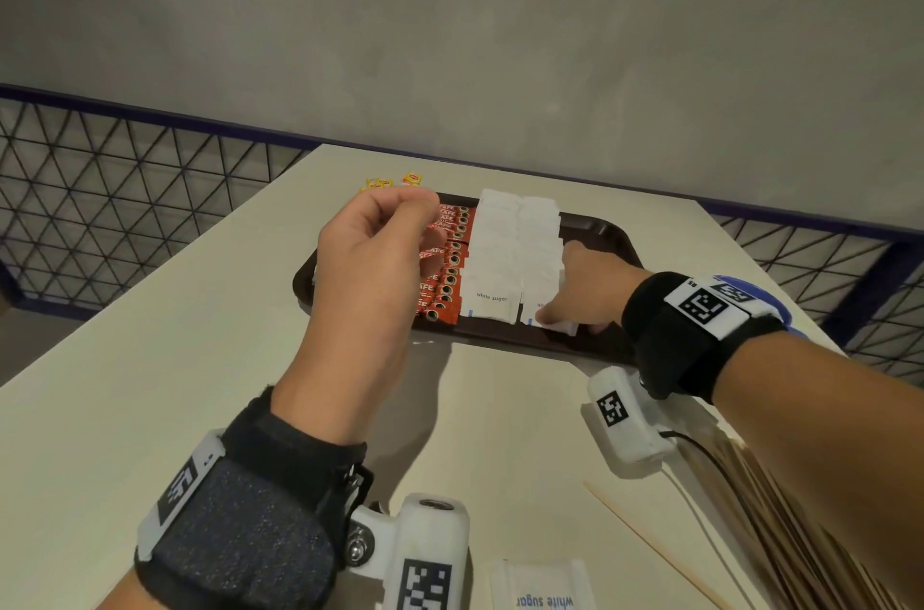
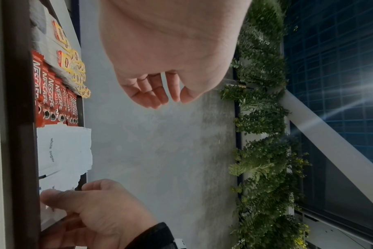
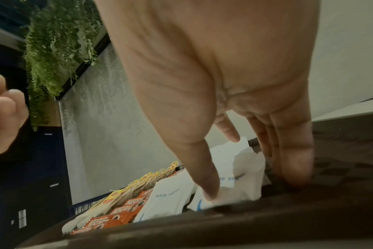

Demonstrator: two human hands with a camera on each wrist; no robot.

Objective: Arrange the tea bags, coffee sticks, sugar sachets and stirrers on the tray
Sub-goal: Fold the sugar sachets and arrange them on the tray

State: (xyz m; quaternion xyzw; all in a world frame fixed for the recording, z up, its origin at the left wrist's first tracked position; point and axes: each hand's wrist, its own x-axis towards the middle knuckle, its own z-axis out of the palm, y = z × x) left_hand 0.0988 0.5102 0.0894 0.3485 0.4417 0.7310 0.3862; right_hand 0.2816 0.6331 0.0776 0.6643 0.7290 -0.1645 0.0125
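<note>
A dark brown tray [image 1: 617,237] holds tea bags with yellow tags [image 1: 412,178] at its far left, red coffee sticks [image 1: 447,269] beside them and two columns of white sugar sachets [image 1: 505,249]. My right hand [image 1: 572,322] is low over the tray's near right. Its thumb [image 3: 209,185] presses on the nearest sachet [image 3: 228,195], and its other fingers [image 3: 294,168] touch the tray floor beside it. My left hand [image 1: 430,219] hovers above the coffee sticks with its fingers loosely curled [image 2: 158,96] and holds nothing. A pile of wooden stirrers [image 1: 780,524] lies on the table at the near right.
One loose sugar sachet [image 1: 542,584] lies on the cream table near its front edge, and a single stirrer [image 1: 650,544] lies beside the pile. A wire-mesh railing [image 1: 125,189] runs behind and beside the table, with a grey wall beyond it.
</note>
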